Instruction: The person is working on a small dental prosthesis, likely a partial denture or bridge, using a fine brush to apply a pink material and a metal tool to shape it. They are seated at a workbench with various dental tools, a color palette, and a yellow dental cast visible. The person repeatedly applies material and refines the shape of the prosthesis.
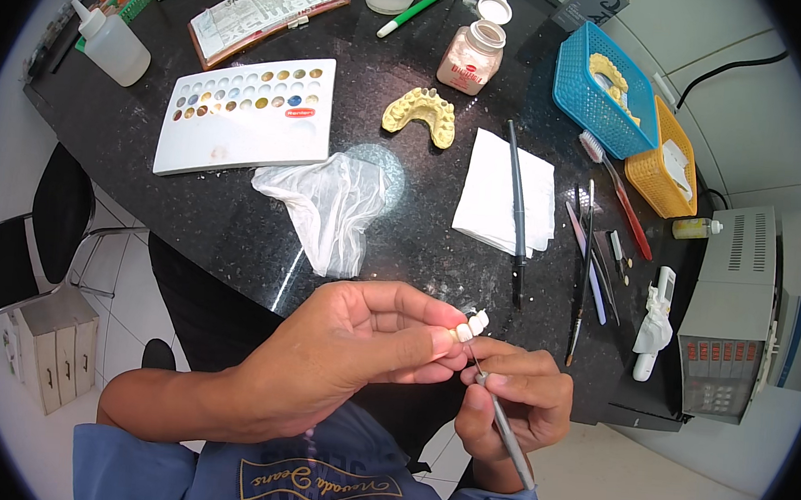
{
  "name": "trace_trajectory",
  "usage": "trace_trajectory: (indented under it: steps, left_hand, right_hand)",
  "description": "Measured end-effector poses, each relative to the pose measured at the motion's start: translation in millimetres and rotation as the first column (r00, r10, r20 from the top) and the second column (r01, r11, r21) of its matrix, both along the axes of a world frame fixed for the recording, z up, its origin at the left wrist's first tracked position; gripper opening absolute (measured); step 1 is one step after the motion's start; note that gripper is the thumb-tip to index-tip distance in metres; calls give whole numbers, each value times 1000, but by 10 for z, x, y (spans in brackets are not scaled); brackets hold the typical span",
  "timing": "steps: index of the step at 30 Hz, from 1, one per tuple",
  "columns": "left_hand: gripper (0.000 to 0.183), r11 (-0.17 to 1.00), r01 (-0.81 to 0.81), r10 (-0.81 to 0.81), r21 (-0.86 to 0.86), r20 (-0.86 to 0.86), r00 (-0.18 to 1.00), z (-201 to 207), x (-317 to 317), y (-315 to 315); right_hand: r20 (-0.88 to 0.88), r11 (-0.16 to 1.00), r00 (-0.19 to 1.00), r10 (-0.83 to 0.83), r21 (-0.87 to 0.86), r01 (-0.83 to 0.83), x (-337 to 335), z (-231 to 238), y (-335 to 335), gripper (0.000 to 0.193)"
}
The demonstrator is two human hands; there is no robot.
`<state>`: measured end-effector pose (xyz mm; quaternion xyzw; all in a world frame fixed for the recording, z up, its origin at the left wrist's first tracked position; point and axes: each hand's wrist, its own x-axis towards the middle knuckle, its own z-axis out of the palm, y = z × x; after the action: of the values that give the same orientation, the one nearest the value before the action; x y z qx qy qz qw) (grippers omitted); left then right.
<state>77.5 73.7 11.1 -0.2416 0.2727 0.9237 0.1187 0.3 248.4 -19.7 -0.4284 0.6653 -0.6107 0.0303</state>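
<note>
Between the thumb and fingers of my left hand (pixel 367 336) is a small white dental bridge (pixel 472 328), a short row of tooth shapes. My right hand (pixel 525 398) grips a grey metal dental carving tool (pixel 506 434) like a pen, its thin tip up against the underside of the bridge. Both hands are close together in front of my body, at the near edge of the dark table. Beyond them stands a yellow dental model (pixel 419 117) of a tooth arch. My fingers hide part of the bridge.
A white porcelain palette (pixel 242 127) and crumpled plastic film (pixel 329 210) lie left. Farther back stand an open powder jar (pixel 471 58) and a squeeze bottle (pixel 115 47). A brush (pixel 517 202) rests on white tissue (pixel 484 186). Blue (pixel 573 100) and yellow baskets (pixel 669 190) stand right.
</note>
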Motion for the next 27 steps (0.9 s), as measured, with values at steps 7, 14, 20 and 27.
trace_trajectory:
  steps: [7,14,20,27]
  left_hand:
    - [23,1000,2,-2,4,-5,1000,-10,1,-5]
    - [24,1000,2,-2,2,-3,1000,-8,6,-2]
    - [22,1000,-10,10,-13,5,1000,1,-1,6]
    - [19,998,-19,17,-59,-37,999,-23,35,15]
  right_hand:
    - [5,1000,1000,-4,2,4,3,1,-8,22]
    - [3,999,1000,-25,-29,25,7,-4,-24,20]
    - [12,983,999,-51,-174,52,-27,-25,-46,19]
    - [3,987,999,-38,-159,38,-75,-33,-31,21]
